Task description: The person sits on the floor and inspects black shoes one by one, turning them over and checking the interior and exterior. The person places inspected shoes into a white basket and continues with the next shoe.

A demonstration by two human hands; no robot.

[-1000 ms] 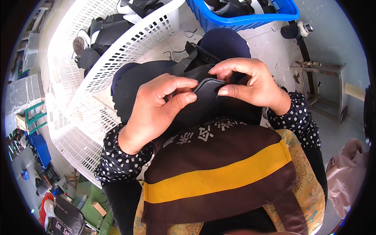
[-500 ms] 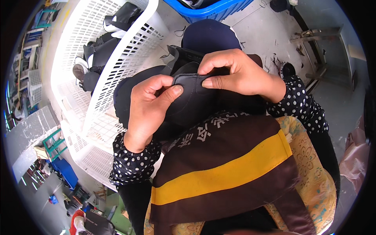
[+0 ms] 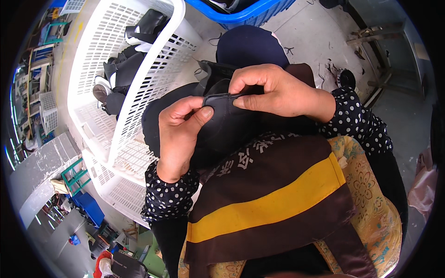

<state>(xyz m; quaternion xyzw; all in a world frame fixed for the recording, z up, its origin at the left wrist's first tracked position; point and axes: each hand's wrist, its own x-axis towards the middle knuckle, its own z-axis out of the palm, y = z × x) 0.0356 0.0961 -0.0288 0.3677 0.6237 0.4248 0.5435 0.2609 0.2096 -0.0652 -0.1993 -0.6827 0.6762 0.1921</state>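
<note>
A black leather shoe upper (image 3: pixel 220 110) with a stitched seam lies across my lap, its top edge raised between both hands. My left hand (image 3: pixel 180 132) pinches one end of that edge between thumb and fingers. My right hand (image 3: pixel 278 90) pinches the same edge just to the right, its thumb against the stitching. Only a short stretch of the edge shows between the two thumbs. Behind my fingers stands another black leather flap (image 3: pixel 215 74); whether it belongs to the same upper I cannot tell. The lower part blends into dark cloth.
A white plastic basket (image 3: pixel 153 76) to the left holds several black and white shoe parts (image 3: pixel 125 69). A blue basket (image 3: pixel 241 17) stands at the far side. My lap bears a brown apron (image 3: pixel 259 171) with a yellow band. A metal-legged frame (image 3: pixel 384 74) stands at right.
My right thumb and fingers have come slightly left along the edge, nearer my left hand. Both hands still pinch the upper. The whole view has shifted a little.
</note>
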